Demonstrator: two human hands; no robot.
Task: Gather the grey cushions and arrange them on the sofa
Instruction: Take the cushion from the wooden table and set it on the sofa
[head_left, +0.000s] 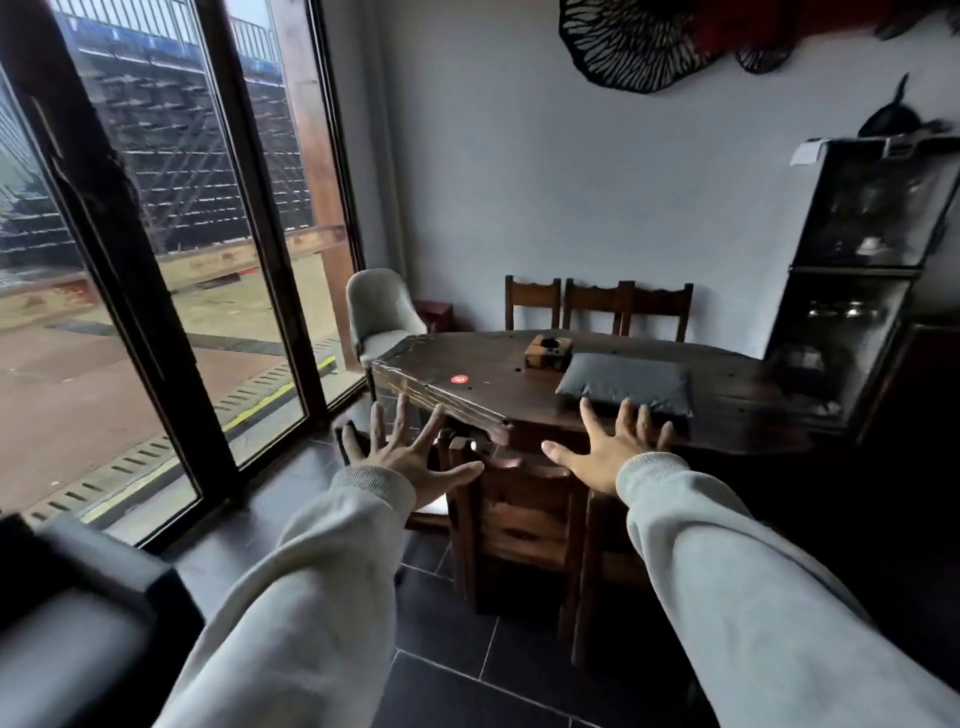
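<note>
- Reaching forward with both arms, the person is stretching the left hand and the right hand toward a dark wooden tabletop.
- Both hands are spreading their fingers wide, palms down, and are gripping nothing.
- One grey cushion is lying flat near the front edge of the tabletop, toward its right side, just beside a small wooden box.
- The right hand is hovering in front of the cushion's near edge; whether the fingertips are touching it is not clear. The left hand is hanging off the tabletop's near left corner, well apart from the cushion.
- Gathering is looking barely begun: this cushion is not yet lifted, and no other grey cushion is showing in view.
- A dark padded armrest, possibly the sofa, is sitting at the lower left, blurred, with no cushion visible on the part that shows.
- Remaining, by this judgement: picking up the cushion, carrying it over, finding any others and arranging them.
</note>
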